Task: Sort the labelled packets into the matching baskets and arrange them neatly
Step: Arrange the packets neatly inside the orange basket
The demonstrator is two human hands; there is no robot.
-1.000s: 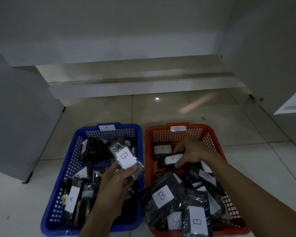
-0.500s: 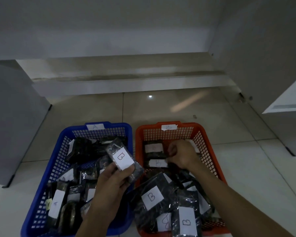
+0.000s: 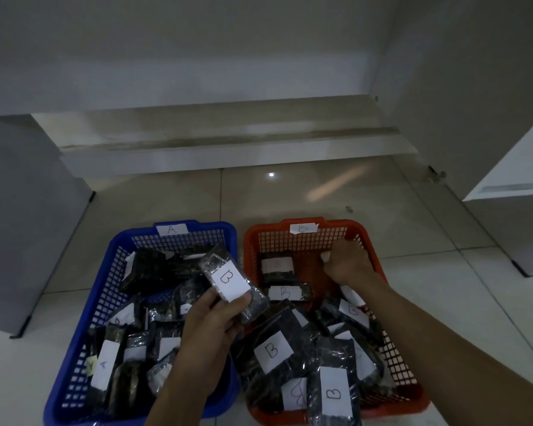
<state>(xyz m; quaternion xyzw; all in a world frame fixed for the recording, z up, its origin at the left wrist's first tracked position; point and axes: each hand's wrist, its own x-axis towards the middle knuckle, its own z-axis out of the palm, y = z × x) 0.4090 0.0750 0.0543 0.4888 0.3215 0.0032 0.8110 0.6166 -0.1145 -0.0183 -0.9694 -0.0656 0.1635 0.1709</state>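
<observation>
A blue basket (image 3: pixel 117 250) tagged A stands on the left, an orange basket (image 3: pixel 363 235) tagged B on the right, both full of dark packets with white labels. My left hand (image 3: pixel 216 327) holds a dark packet labelled B (image 3: pixel 231 281) above the blue basket's right side. My right hand (image 3: pixel 348 262) reaches into the far right corner of the orange basket, fingers curled around a white-labelled packet (image 3: pixel 325 256) that is mostly hidden. A packet labelled A (image 3: pixel 105 364) lies in the blue basket. Packets labelled B (image 3: pixel 273 350) fill the orange one.
The baskets sit side by side on a glossy tiled floor (image 3: pixel 290 192). A low step (image 3: pixel 228 149) runs along the wall behind them. A grey cabinet (image 3: pixel 19 222) stands to the left and a white cabinet (image 3: pixel 517 186) to the right.
My right hand has moved from the middle of the orange basket to its far right corner. My left hand keeps the B packet in about the same place.
</observation>
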